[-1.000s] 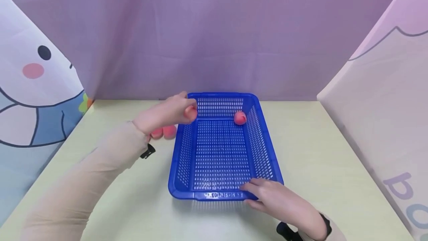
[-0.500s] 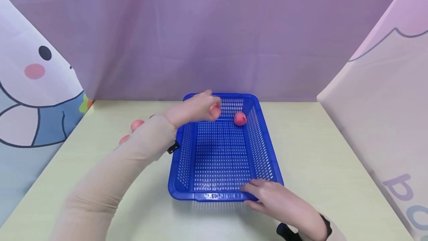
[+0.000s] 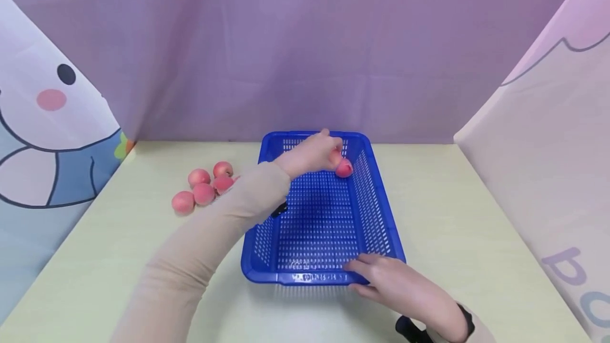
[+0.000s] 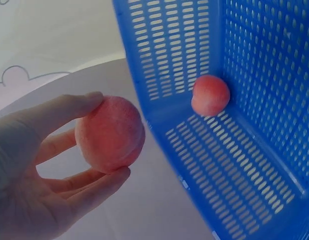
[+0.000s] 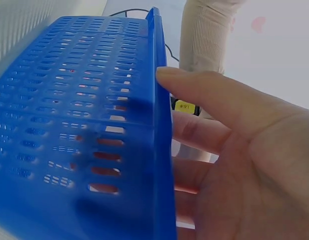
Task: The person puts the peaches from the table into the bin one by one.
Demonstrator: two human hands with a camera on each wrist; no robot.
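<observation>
A peach [image 4: 110, 134] is held between the thumb and fingers of my left hand [image 3: 310, 155], over the far part of a blue plastic basket [image 3: 314, 279]. Just past that hand, a second peach [image 3: 345, 169] lies on the basket floor in the far right corner. At the basket's near right corner, my right hand [image 3: 395, 280] grips the rim; in the right wrist view the thumb is inside and the fingers [image 5: 194, 130] are behind the wall. Several more peaches [image 3: 184, 202] are grouped on the table left of the basket, one partly hidden by the left sleeve.
The pale table [image 3: 457, 237] runs back to a purple cloth [image 3: 305, 57]. Printed cloth panels stand along the left and right sides. My left forearm [image 3: 205, 242] crosses the basket's left wall, with a black wrist camera [image 3: 279, 209] under it.
My left hand has carried its peach rightward from the basket's left rim to near the peach in the far corner. More peaches on the table now show. The right hand stays put.
</observation>
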